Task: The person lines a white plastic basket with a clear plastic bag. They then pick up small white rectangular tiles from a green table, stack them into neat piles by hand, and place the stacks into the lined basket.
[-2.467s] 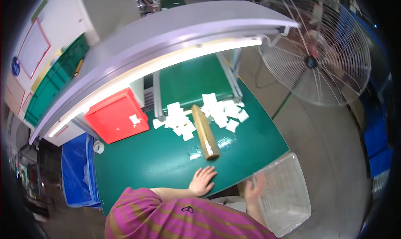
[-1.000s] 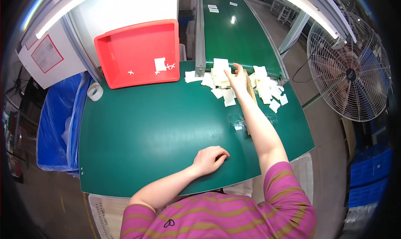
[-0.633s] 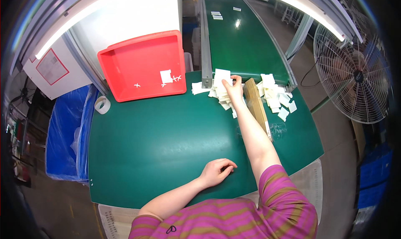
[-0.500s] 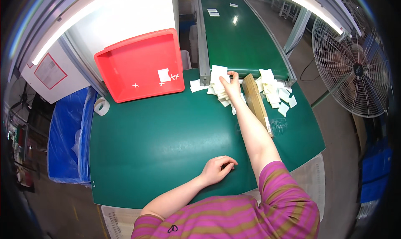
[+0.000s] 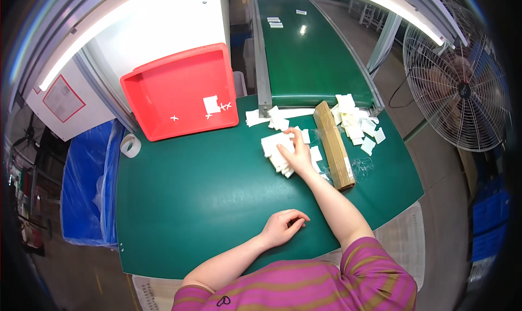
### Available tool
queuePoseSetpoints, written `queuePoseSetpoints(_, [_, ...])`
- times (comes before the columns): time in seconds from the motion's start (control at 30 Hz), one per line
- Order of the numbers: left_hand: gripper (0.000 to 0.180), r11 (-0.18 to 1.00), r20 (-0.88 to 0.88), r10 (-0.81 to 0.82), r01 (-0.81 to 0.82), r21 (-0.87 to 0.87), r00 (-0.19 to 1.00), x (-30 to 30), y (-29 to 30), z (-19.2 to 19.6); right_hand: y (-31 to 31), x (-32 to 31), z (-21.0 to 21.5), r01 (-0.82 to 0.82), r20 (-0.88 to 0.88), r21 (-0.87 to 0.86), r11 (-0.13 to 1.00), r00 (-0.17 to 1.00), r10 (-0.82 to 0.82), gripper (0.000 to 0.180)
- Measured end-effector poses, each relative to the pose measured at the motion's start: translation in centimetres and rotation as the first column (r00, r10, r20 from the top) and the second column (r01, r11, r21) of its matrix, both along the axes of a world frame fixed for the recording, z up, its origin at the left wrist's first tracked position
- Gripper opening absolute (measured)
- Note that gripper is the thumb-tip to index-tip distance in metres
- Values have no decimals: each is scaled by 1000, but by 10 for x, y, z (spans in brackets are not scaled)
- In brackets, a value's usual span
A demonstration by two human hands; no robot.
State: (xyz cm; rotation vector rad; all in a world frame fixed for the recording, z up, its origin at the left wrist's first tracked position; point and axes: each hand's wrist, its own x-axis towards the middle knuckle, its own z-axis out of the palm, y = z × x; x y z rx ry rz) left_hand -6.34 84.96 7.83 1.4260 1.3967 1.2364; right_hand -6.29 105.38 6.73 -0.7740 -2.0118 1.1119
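Observation:
My right hand (image 5: 295, 154) reaches over a heap of flat white plastic pieces (image 5: 273, 146) on the green table, thumb on one side and fingers on the other, gripping some of them. More white pieces (image 5: 315, 154) lie scattered just right of that hand. My left hand (image 5: 283, 227) rests on the near part of the table, fingers loosely curled with a gap to the thumb, and nothing shows in it. A long brown cardboard bar (image 5: 334, 148) lies right of my right hand. Past it is a second pile of white pieces (image 5: 352, 123).
A red tray (image 5: 163, 127) at the back left holds a few white bits. A tape roll (image 5: 130, 145) sits beside it. A green conveyor belt (image 5: 310, 60) meets the table's far edge. A blue lined bin (image 5: 89, 191) stands left, a large fan (image 5: 462, 90) right.
My right hand has come nearer to me, bringing a heap of white pieces away from the belt's end. The cardboard bar sits slightly nearer too. My left hand stays in place.

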Motion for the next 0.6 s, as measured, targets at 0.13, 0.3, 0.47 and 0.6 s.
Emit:
queuePoseSetpoints(0.13, [13,1000,27,-5,5,1,1000,1,-2,-1,-27,29,-3,-74,-34,2,997,997,74,50])
queuePoseSetpoints(0.3, [10,999,-5,26,-26,25,1000,3,1,1,-34,45,-1,-162,-133,-292,943,983,127,50])
queuePoseSetpoints(0.47, [12,999,-59,6,-4,41,998,0,0,1,-37,50,7,-116,-84,-177,977,991,103,29])
queuePoseSetpoints(0.6, [12,1000,-52,2,-2,-10,999,0,0,8,-40,58,21,-102,-98,-96,990,991,92,22])
